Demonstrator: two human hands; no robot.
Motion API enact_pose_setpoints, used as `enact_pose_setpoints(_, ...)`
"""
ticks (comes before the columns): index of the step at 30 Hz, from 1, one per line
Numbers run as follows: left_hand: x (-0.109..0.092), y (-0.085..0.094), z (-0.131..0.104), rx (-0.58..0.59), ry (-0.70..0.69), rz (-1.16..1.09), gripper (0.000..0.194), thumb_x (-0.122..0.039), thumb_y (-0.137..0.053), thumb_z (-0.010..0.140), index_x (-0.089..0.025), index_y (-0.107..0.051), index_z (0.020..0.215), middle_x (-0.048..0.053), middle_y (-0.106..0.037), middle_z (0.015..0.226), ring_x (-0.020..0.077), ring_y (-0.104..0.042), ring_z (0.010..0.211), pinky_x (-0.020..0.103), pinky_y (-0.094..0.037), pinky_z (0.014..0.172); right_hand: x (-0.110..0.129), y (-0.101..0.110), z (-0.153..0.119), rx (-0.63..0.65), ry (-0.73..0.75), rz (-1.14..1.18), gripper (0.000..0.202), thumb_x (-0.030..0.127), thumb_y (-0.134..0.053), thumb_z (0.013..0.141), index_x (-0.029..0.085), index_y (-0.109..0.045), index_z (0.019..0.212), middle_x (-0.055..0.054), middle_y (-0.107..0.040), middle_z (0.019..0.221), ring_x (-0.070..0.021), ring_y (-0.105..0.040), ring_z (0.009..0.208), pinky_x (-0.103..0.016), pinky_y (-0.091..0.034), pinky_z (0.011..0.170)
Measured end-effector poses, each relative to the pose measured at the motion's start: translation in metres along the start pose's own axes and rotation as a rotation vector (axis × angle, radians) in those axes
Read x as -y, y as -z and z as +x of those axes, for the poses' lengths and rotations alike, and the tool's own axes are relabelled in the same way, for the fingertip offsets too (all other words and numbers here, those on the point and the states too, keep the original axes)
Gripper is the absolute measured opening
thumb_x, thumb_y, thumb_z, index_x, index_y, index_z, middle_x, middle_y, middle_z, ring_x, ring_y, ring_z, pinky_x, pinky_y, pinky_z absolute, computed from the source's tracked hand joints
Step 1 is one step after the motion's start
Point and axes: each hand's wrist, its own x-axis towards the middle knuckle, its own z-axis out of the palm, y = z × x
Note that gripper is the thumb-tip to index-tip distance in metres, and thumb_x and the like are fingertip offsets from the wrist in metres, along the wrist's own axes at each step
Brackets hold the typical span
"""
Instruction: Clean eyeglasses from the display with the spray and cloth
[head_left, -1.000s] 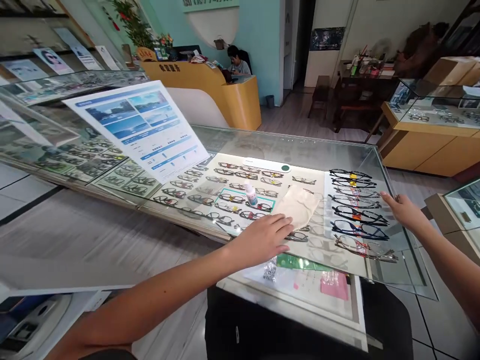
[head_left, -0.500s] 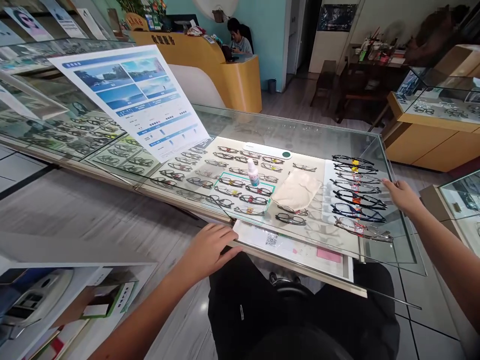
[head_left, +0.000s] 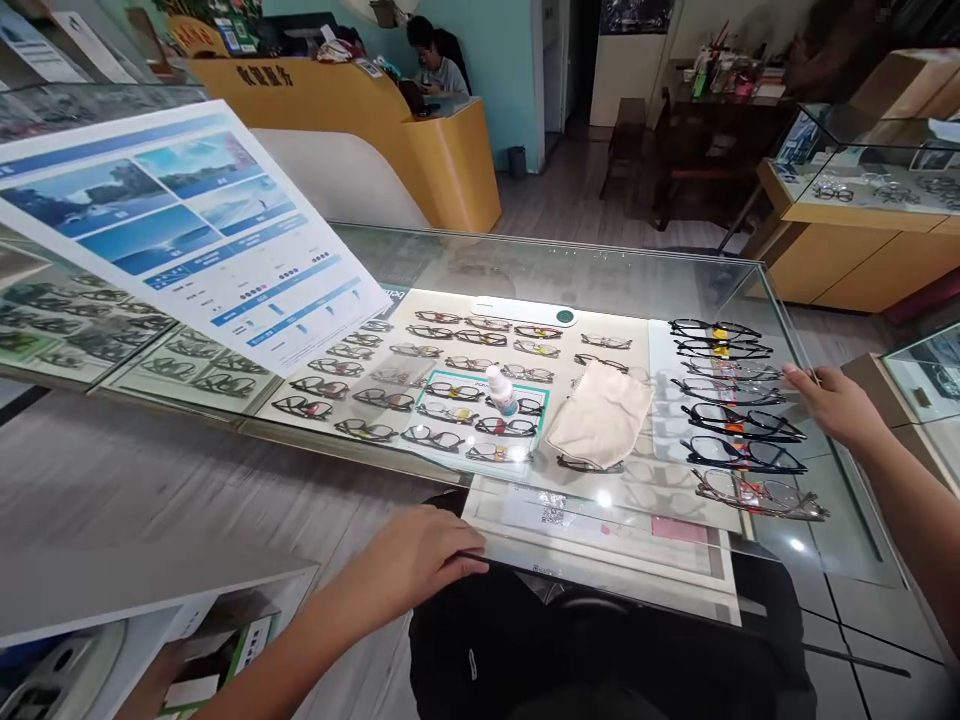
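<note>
My left hand [head_left: 427, 560] is closed round the left front corner of a pulled-out drawer [head_left: 720, 590] under the glass counter. Inside the drawer lie a sheet with a QR code [head_left: 553, 516] and a pink paper [head_left: 679, 529]. At the counter's right end, my right hand [head_left: 844, 405] has its thumb on the glass and its fingers curled over the edge. Its thumb tip is beside a column of folded eyeglasses [head_left: 742, 425], which carry yellow, red and orange tags. A beige cloth pouch [head_left: 604, 415] and a small white bottle [head_left: 500, 390] are at the middle.
Rows of eyeglasses [head_left: 386, 398] fill the display. A printed sheet [head_left: 202, 225] tilts up at the left. Beyond the counter, a person [head_left: 442, 70] sits behind a yellow desk [head_left: 457, 170]. A white shelf unit [head_left: 247, 590] stands at lower left, another display case [head_left: 862, 215] at right.
The view has shifted, so the printed sheet appears farther left and the tagged eyeglasses lower and farther right. Both hands stay at nearly the same parts of the counter and drawer.
</note>
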Motion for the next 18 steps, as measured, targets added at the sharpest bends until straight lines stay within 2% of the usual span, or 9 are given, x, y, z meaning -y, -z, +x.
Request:
enact_pose_setpoints(5,0.002,0.001,0.001,0.089,0.006,-0.076,0.042,-0.055,-0.048,0.113,-0.031,-0.082,0.104,0.002,-0.080,0.086,0.0201,-0.073,0.079,0.028,-0.041,0.069,0.002,-0.002,0.000,0.001,-0.009,0.011,0.044,0.066,-0.050,0.106,0.026,-0.049,0.088,-0.010,-0.065,0.086,-0.0241,-0.051,0.077,-0.036,-0.037,0.076)
enact_pose_setpoints(11,0.002,0.005,0.006,0.098,0.009,-0.089,0.044,-0.057,-0.048,0.112,-0.031,-0.082,0.102,0.002,-0.080,0.086,0.0206,-0.074,0.080,0.028,-0.041,0.069,0.008,-0.001,-0.001,0.024,-0.057,0.013,0.041,0.062,-0.051,0.110,0.026,-0.053,0.091,-0.012,-0.068,0.093,-0.0237,-0.052,0.079,-0.037,-0.037,0.079)
enact_pose_setpoints(18,0.005,0.006,0.008,0.100,0.006,-0.073,0.047,-0.058,-0.045,0.113,-0.030,-0.081,0.101,0.003,-0.079,0.086,0.0211,-0.074,0.081,0.029,-0.041,0.069,-0.004,-0.013,0.006,0.004,-0.062,0.079,0.044,0.064,-0.051,0.109,0.024,-0.057,0.091,-0.014,-0.070,0.094,-0.0221,-0.055,0.079,-0.038,-0.037,0.078)
